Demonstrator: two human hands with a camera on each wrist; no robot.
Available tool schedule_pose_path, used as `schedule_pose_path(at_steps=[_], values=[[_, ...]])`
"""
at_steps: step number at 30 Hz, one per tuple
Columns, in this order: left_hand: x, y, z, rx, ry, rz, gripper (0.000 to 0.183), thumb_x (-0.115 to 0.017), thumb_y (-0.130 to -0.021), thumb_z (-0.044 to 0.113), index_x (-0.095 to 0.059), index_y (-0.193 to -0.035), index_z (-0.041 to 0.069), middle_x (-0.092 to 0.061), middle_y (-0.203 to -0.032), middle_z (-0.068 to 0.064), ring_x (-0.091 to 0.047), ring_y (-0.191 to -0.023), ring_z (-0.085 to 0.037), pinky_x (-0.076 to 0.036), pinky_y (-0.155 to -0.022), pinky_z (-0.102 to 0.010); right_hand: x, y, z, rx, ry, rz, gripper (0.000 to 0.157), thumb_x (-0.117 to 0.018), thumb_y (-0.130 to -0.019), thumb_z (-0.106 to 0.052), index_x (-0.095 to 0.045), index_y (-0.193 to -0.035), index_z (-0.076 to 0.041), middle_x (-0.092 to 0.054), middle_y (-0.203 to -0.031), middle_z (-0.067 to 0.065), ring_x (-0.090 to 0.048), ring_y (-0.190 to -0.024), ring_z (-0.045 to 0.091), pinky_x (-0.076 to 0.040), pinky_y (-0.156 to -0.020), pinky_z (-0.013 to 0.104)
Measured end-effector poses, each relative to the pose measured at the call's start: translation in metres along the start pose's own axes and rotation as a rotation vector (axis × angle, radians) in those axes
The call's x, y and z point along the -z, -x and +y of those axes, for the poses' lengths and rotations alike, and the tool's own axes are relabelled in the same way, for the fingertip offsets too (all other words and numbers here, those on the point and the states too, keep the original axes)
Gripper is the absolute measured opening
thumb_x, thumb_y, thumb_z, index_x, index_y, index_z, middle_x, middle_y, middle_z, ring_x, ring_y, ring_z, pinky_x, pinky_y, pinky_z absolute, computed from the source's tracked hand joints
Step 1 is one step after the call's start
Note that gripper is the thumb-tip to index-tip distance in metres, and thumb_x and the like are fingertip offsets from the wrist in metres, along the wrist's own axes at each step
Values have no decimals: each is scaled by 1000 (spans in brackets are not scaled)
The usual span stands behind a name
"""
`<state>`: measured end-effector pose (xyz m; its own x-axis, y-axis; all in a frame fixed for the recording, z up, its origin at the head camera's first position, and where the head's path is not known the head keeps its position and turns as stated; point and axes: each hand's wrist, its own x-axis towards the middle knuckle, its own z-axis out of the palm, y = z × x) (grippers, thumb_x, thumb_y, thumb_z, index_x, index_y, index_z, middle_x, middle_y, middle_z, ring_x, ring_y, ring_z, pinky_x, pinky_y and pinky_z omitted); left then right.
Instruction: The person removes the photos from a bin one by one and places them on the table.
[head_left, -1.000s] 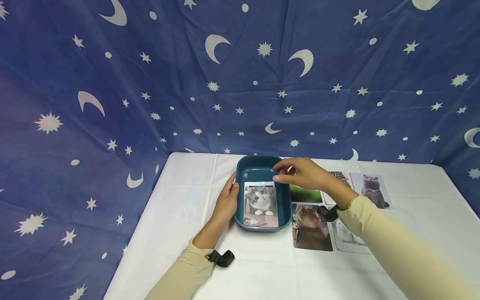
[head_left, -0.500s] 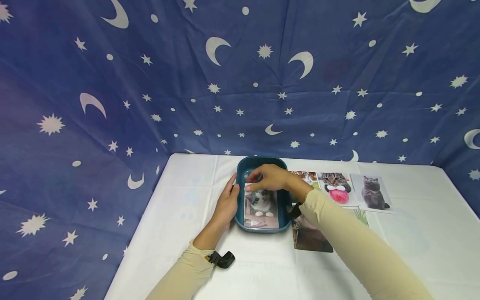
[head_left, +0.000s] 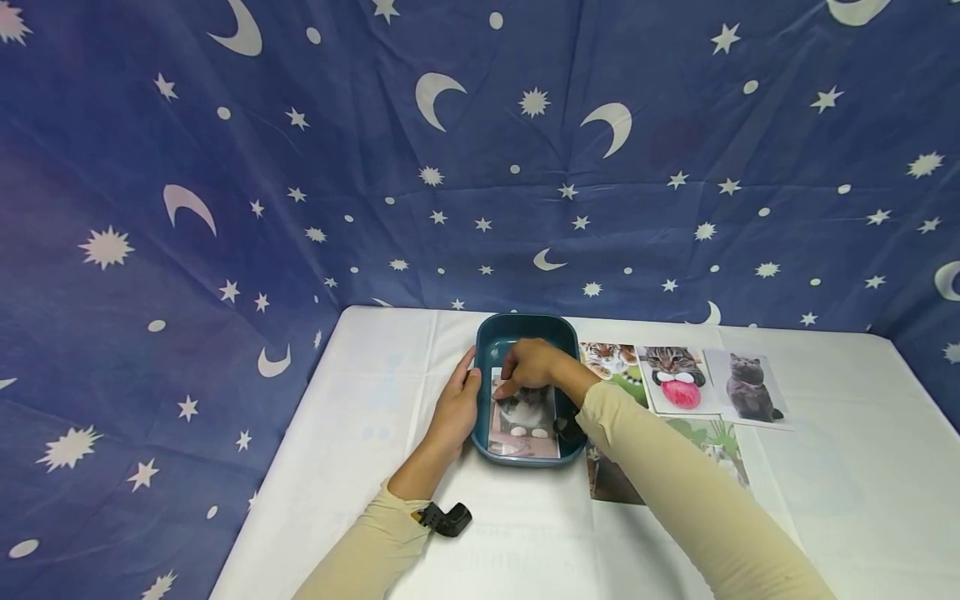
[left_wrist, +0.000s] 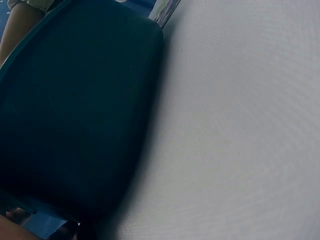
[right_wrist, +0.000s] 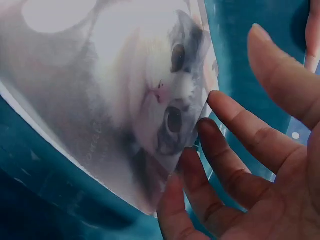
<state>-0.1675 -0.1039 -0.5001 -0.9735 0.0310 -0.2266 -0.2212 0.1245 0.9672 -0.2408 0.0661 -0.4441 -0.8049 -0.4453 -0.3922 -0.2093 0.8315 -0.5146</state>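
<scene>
A teal plastic tray (head_left: 487, 454) with rounded corners stands on the white table. Inside it lies a photo card of a grey and white kitten (head_left: 525, 429). My left hand (head_left: 450, 412) holds the tray's left side, fingers along the outer wall and thumb at the rim. My right hand (head_left: 536, 362) is inside the tray over the card's upper part. In the right wrist view, several fingertips (right_wrist: 210, 97) touch the kitten card's edge (right_wrist: 172, 100), and the thumb stands apart from it. The left wrist view mostly shows the tray's dark outer wall (left_wrist: 85, 100).
To the tray's right lie several cat photo cards: a tiger card (head_left: 611, 358), a tabby card with a pink ball (head_left: 675, 379), a grey cat card (head_left: 750, 387) and a leafy green one (head_left: 708, 437). The right forearm partly covers a brown card (head_left: 611, 483). A star-patterned curtain (head_left: 480, 125) hangs behind.
My right hand has moved left from the tray's right rim to the kitten card, then slightly down, its thumb now off the card. The left hand has stayed at the tray's side.
</scene>
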Motion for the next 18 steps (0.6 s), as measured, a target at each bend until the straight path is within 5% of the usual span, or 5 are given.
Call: schedule_pose_path(at_steps=[10, 18], values=[[1, 0, 0, -20, -12, -5, 49, -40, -112, 36, -33, -160, 36, -36, -165, -5, -28, -154, -30, -21, -125, -59, 7, 11, -3, 106, -70, -25, 21, -83, -86, -17, -79, -106, -18, -73, -96, -4, -63, -88, 13, -53, -75, 27], [0, 0, -1, -26, -17, -6, 48, -40, -112, 36, -34, -159, 39, -37, -164, -6, -31, -153, -31, -23, -124, -59, 12, 29, -1, 201, 4, -25, 45, -77, -89, -8, -72, -129, -27, -72, -120, 0, -64, -113, 21, -55, -88, 36]])
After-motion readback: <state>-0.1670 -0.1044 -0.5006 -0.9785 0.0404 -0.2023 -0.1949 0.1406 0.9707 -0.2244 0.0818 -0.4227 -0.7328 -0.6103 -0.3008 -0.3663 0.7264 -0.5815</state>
